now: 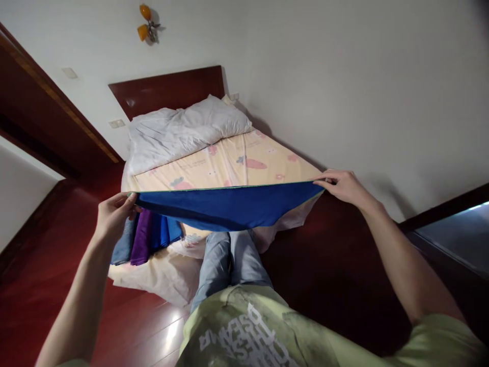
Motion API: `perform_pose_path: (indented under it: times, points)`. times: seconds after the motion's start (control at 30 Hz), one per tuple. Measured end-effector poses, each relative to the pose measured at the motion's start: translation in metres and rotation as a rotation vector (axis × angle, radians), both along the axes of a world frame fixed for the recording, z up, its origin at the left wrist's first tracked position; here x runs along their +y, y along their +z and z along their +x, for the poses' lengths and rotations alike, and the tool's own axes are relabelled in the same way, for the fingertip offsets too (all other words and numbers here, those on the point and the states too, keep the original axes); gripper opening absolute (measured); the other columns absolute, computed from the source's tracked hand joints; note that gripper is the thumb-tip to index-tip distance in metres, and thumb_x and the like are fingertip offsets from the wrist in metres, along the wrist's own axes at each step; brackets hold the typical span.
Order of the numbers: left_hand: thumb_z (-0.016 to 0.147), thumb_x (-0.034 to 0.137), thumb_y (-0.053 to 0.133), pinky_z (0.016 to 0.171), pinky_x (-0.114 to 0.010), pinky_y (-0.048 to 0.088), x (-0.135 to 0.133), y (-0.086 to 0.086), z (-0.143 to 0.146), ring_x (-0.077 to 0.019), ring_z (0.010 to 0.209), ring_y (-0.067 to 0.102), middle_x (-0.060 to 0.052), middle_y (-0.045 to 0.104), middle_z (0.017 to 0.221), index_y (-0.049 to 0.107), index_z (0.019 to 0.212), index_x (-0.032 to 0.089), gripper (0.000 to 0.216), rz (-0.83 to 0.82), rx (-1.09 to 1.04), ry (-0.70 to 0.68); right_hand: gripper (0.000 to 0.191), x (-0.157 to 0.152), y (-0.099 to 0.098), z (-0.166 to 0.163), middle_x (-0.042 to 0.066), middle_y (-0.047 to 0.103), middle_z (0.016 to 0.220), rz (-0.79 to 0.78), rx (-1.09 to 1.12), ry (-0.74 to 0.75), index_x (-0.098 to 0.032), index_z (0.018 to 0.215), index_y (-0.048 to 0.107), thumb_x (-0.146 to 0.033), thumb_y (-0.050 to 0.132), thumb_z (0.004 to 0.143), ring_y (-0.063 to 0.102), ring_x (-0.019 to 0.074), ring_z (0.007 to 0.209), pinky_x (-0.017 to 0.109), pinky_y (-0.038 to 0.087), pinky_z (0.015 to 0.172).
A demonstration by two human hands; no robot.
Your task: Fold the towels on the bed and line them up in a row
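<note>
A blue cloth (233, 204) with a thin green edge is stretched between my two hands above the near part of the bed. My left hand (114, 211) pinches its left corner between thumb and fingers. At the other end, my right hand (342, 186) grips the right corner. The top edge is pulled nearly straight, while the lower part sags in front of my legs. Below and beside my left hand, several folded cloths lie on the bed: a grey-blue one (124, 244), a purple one (141, 237) and blue ones (162, 234).
The bed's cream sheet (244, 158) has a carrot print. A bunched white quilt (183, 132) lies against the dark wooden headboard (171, 89). White bedding hangs down to the dark red floor (305, 285). A wall lamp (148, 25) is above, and a wall stands at right.
</note>
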State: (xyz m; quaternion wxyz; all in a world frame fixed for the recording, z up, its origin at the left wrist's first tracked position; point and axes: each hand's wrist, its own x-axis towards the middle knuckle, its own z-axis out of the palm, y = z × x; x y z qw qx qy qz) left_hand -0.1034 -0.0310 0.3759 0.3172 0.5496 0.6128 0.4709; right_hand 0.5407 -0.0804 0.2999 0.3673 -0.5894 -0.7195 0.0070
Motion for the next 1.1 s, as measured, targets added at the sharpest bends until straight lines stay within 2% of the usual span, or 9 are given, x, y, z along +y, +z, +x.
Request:
perform_pose_path:
  times: [0.13, 0.27, 0.33, 0.47, 0.67, 0.77, 0.87, 1.0, 1.1]
  points:
    - [0.072, 0.063, 0.087, 0.060, -0.024, 0.044, 0.002, 0.007, -0.008, -0.0131, 0.066, 0.060, 0.002, 0.072, 0.069, 0.071, 0.088, 0.020, 0.048, -0.038, -0.025, -0.010, 0.061, 0.002, 0.024, 0.011, 0.006, 0.067, 0.071, -0.015, -0.057, 0.005, -0.022, 0.094, 0.085, -0.078, 0.060, 0.088, 0.050, 0.0124, 0.060, 0.031, 0.040, 0.062]
    - [0.072, 0.059, 0.089, 0.064, -0.024, 0.051, 0.012, 0.001, -0.016, -0.0153, 0.074, 0.067, -0.001, 0.075, 0.076, 0.071, 0.092, 0.018, 0.049, -0.094, -0.101, -0.012, 0.067, 0.014, 0.039, 0.014, 0.002, 0.060, 0.058, -0.069, -0.146, -0.095, -0.021, 0.089, 0.085, -0.083, 0.061, 0.081, 0.044, 0.0095, 0.052, 0.031, 0.036, 0.059]
    - [0.070, 0.057, 0.091, 0.065, -0.022, 0.054, 0.019, -0.005, -0.019, -0.0147, 0.075, 0.070, -0.001, 0.075, 0.078, 0.071, 0.092, 0.017, 0.049, -0.104, -0.143, 0.000, 0.056, 0.021, 0.045, 0.010, 0.000, 0.058, 0.050, -0.170, -0.172, -0.137, -0.021, 0.087, 0.085, -0.075, 0.069, 0.083, 0.045, 0.0097, 0.048, 0.030, 0.038, 0.060]
    - [0.062, 0.058, 0.094, 0.065, -0.018, 0.058, 0.035, -0.024, -0.027, -0.0138, 0.071, 0.074, -0.005, 0.075, 0.081, 0.073, 0.093, 0.012, 0.060, -0.126, -0.196, -0.002, 0.019, 0.032, 0.054, -0.002, -0.001, 0.067, 0.051, -0.405, -0.164, -0.171, -0.024, 0.091, 0.083, -0.043, 0.079, 0.088, 0.067, 0.0175, 0.057, 0.032, 0.050, 0.073]
    - [0.082, 0.034, 0.084, 0.075, -0.022, 0.064, 0.081, -0.053, -0.034, -0.0178, 0.077, 0.078, -0.009, 0.076, 0.085, 0.071, 0.097, 0.007, 0.034, -0.141, -0.285, -0.013, 0.013, 0.082, 0.046, -0.012, 0.005, 0.079, 0.072, -0.543, 0.041, -0.199, -0.018, 0.092, 0.081, -0.030, 0.079, 0.087, 0.070, 0.0182, 0.050, 0.030, 0.056, 0.058]
    - [0.092, 0.022, 0.073, 0.081, -0.026, 0.066, 0.130, -0.061, -0.026, -0.0177, 0.077, 0.079, -0.010, 0.076, 0.086, 0.070, 0.096, 0.006, 0.017, -0.143, -0.326, 0.001, 0.011, 0.142, 0.034, -0.017, 0.009, 0.078, 0.073, -0.455, 0.129, -0.194, -0.014, 0.091, 0.080, -0.023, 0.080, 0.085, 0.076, 0.0217, 0.061, 0.028, 0.058, 0.057]
    - [0.094, 0.021, 0.071, 0.087, -0.029, 0.066, 0.191, -0.060, -0.013, -0.0166, 0.076, 0.078, -0.009, 0.075, 0.085, 0.069, 0.093, 0.007, 0.014, -0.060, -0.329, 0.008, 0.007, 0.211, 0.028, -0.028, 0.009, 0.077, 0.069, -0.298, 0.158, -0.199, -0.013, 0.081, 0.078, -0.019, 0.081, 0.083, 0.078, 0.0241, 0.069, 0.032, 0.062, 0.068]
    - [0.091, 0.031, 0.076, 0.088, -0.036, 0.066, 0.263, -0.040, -0.003, -0.0177, 0.074, 0.076, -0.008, 0.072, 0.082, 0.068, 0.093, 0.008, 0.025, 0.142, -0.288, 0.059, 0.005, 0.280, 0.036, -0.046, 0.010, 0.079, 0.076, -0.065, 0.221, -0.223, -0.014, 0.081, 0.078, -0.019, 0.077, 0.083, 0.079, 0.0259, 0.077, 0.037, 0.065, 0.081]
    - [0.089, 0.039, 0.077, 0.089, -0.038, 0.065, 0.290, -0.023, -0.003, -0.0204, 0.080, 0.077, -0.007, 0.070, 0.082, 0.067, 0.090, 0.010, 0.031, 0.300, -0.268, 0.054, 0.016, 0.302, 0.041, -0.054, 0.012, 0.082, 0.088, 0.153, 0.279, -0.222, -0.015, 0.088, 0.080, -0.030, 0.076, 0.085, 0.080, 0.0263, 0.085, 0.039, 0.064, 0.089]
